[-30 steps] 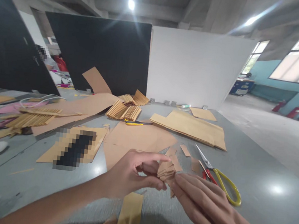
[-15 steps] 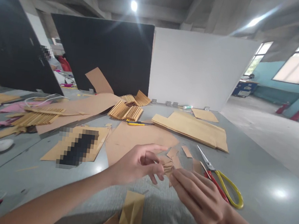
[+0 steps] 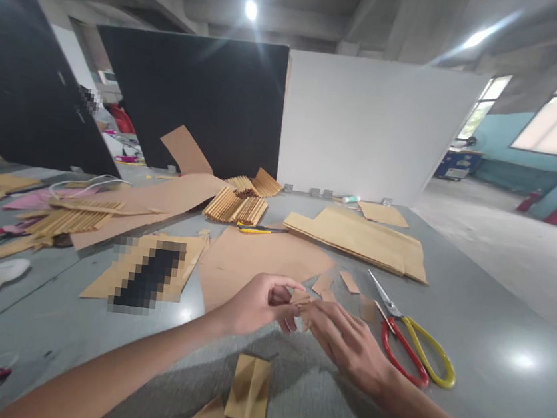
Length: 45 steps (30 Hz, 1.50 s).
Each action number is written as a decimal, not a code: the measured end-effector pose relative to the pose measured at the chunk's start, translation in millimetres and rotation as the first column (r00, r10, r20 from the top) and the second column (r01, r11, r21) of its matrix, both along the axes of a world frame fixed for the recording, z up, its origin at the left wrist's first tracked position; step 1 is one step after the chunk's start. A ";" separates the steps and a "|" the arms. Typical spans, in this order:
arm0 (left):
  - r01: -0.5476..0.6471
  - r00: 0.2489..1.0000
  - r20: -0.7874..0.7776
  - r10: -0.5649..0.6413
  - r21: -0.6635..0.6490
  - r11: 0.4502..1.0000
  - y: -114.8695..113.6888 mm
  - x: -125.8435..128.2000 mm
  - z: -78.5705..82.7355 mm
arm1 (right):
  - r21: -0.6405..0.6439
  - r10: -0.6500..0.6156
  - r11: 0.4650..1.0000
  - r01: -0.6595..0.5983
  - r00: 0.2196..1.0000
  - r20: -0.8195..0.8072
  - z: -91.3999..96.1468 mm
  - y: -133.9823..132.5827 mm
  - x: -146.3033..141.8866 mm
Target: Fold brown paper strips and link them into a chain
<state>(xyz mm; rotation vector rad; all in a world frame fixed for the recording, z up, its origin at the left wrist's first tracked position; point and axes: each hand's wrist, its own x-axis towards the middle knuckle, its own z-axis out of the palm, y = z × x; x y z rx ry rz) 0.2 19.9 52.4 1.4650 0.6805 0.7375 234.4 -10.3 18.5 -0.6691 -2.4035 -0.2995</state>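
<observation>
Between my two hands is a small folded piece of brown paper point(image 3: 301, 298), partly hidden by fingers. My left hand point(image 3: 267, 307) pinches its left side between thumb and fingers. From the right, my right hand point(image 3: 346, 341) closes on the same piece with its fingertips. Small brown paper scraps point(image 3: 349, 282) lie just beyond my hands. A creased rectangle of brown paper point(image 3: 248, 390) rests on the table below them. Scissors point(image 3: 406, 344) with one red and one yellow handle lie open right of my right hand.
Pleated brown paper point(image 3: 236, 205) and a yellow utility knife point(image 3: 255, 229) lie farther back. Folded brown sheets point(image 3: 360, 242) are at the back right. A white cable point(image 3: 9, 269) and more paper strips crowd the left. Black and white panels point(image 3: 355, 127) stand behind the table point(image 3: 488, 313).
My right hand has moved left and slightly up, closer to my left hand. My left fingers have closed onto the paper piece. The scissors' red handle is now uncovered.
</observation>
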 end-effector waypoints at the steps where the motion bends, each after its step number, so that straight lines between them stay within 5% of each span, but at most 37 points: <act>1: -0.031 0.999 -0.010 0.031 0.020 0.999 2.5 -1.5 -1.4 | -0.149 -0.099 0.985 0.082 0.989 -0.111 -4.3 1.1 -3.4; 3: -0.080 0.996 -0.042 0.082 0.059 0.995 7.4 -4.6 -4.6 | -0.524 -0.291 0.847 0.090 0.903 -0.315 -10.3 1.9 -12.1; 5: -0.090 0.993 -0.072 0.097 0.096 0.991 11.0 -6.6 -8.3 | -0.793 -0.385 0.595 -0.129 0.821 -0.422 -12.7 1.1 -21.6; 7: -0.066 0.993 -0.088 0.076 0.108 0.992 12.3 -6.9 -11.8 | -0.860 -0.412 0.380 -0.339 0.771 -0.486 -13.1 -0.6 -29.3; 9: -0.022 0.996 -0.084 0.030 0.095 0.995 11.8 -5.9 -14.3 | -0.843 -0.422 0.311 -0.439 0.731 -0.536 -13.7 -2.2 -34.0; 17: 0.040 0.994 -0.106 -0.024 0.146 0.988 12.0 -7.8 -13.1 | -0.797 -0.475 0.348 -0.493 0.640 -0.604 -19.5 -2.1 -35.0; 23: -0.025 0.987 -0.148 0.067 0.264 0.964 13.7 -11.2 -13.8 | -0.800 -0.448 0.334 -0.498 0.663 -0.600 -12.5 -4.6 -36.3; 33: -0.041 0.978 -0.187 0.095 0.273 0.961 15.5 -12.0 -17.0 | -0.812 -0.432 0.355 -0.464 0.689 -0.583 -12.2 -6.5 -34.4; 38: 0.008 0.999 -0.042 -0.005 0.058 0.998 17.6 -10.0 -22.3 | -0.799 -0.454 0.366 -0.478 0.657 -0.601 -17.3 -4.8 -34.5; 42: -0.099 0.995 0.012 0.100 -0.065 0.993 26.4 -12.1 -31.5 | -0.828 -0.456 0.390 -0.402 0.698 -0.553 -18.9 -3.2 -31.0; 45: -0.168 0.985 0.033 0.171 -0.078 0.983 33.8 -18.0 -35.7 | -0.832 -0.445 0.494 -0.251 0.750 -0.490 -15.9 -0.3 -22.9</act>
